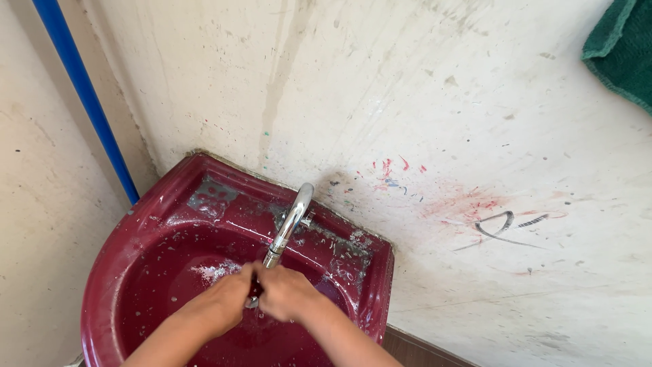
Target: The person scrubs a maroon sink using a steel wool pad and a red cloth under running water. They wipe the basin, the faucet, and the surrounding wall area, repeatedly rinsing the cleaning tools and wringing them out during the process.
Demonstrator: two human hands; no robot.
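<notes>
Scene: two bare hands meet under a chrome tap [291,224] at a dark red corner basin [136,224], seen from above.
Left hand: left hand [227,295] curled, fingers folded in just left of the spout tip; grip looks closed, but what it holds, if anything, can't be made out.
Right hand: right hand [288,292] just right of the spout tip, knuckles up, fingers tucked against the left; grip closed too, contents hidden.
Spout tip: small metal end [252,302] shows between the hands, touching or nearly touching both.
Tap handling: rigid metal, curved gooseneck, fixed at its base on the basin's back ledge; prob. wet and slick, so best held round the neck above the tip, w/ a full wrap rather than fingertips.
Basin: glossy glazed ceramic, quarter-round, hard and slippery; white suds or residue [214,270] speckle the bowl left of the tap and the ledge right of it.
Wall: off-white plaster behind the tap, matt, scuffed, w/ drip stains above and red and black smears [475,211] well right of it.
Pipe: blue plastic pipe [88,102] runs down the corner, left of the tap.
Cloth: green towel-like fabric [621,47], soft, nubby, far up and right of the tap.
</notes>
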